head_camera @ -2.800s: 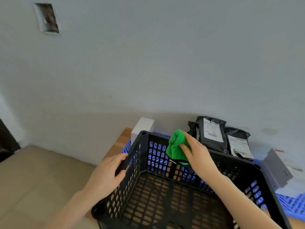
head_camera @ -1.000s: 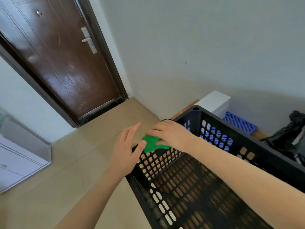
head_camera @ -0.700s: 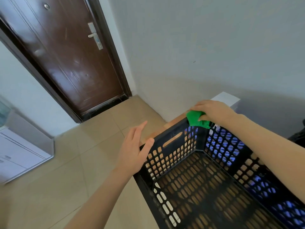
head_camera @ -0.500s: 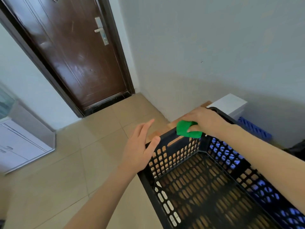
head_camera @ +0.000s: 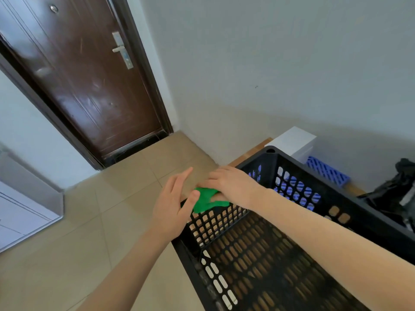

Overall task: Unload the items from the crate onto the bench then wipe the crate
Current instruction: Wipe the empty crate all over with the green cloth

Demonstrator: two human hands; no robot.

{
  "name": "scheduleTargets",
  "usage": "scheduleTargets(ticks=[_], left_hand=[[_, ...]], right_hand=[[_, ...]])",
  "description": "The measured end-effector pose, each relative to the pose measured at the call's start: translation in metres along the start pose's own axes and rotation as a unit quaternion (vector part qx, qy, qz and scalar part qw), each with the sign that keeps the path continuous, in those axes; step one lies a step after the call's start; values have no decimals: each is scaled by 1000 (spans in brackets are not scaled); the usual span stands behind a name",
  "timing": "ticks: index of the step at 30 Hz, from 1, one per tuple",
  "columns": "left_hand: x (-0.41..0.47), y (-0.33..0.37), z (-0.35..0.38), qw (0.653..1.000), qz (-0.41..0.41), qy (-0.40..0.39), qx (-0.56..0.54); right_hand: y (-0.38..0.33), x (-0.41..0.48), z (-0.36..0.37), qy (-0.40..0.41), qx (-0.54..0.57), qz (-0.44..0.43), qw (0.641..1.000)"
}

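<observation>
The right hand [head_camera: 231,187] has dragged the green cloth [head_camera: 207,200] back along the short end rim of the black crate [head_camera: 292,223], away from the far corner where it was half a second ago. Its fingers [head_camera: 211,176] lie over the cloth, pressing it onto the rim, with the thumb tucked into the folds. The left hand [head_camera: 171,209] still waits against the crate's outer wall, fingers straight and slightly spread, gripping nothing; its thumb now sits just beside the cloth. The crate stands on the wooden counter [head_camera: 253,153], with a white box [head_camera: 292,140] behind its far corner.
</observation>
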State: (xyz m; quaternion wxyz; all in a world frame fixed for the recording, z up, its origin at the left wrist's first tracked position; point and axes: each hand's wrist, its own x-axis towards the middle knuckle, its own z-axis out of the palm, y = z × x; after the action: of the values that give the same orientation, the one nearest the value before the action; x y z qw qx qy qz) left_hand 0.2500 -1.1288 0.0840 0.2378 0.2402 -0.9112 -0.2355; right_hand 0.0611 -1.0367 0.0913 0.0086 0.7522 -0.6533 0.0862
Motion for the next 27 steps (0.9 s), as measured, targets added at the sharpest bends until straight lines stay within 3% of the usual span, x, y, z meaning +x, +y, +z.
scheduleTargets(ticks=[6,9,14,19,23,27], left_hand=[[0,-2,3,1000,-15,3,-6],[2,-2,2,1000,-12,-1,-4],[3,-3,2,1000,-3,-1,-8],[2,-1,1,1000,8,15,-25],[-3,-5,1,995,-3,70,-69],[-4,-5,1,990,-8,115,-81]], right_hand=[[106,-54,-40,-51,-23,239,969],[116,-45,-37,-67,1,276,959],[70,-29,-26,-43,-2,223,974],[-44,14,3,21,39,65,997],[-78,30,22,39,8,71,997],[-71,23,15,55,76,44,995]])
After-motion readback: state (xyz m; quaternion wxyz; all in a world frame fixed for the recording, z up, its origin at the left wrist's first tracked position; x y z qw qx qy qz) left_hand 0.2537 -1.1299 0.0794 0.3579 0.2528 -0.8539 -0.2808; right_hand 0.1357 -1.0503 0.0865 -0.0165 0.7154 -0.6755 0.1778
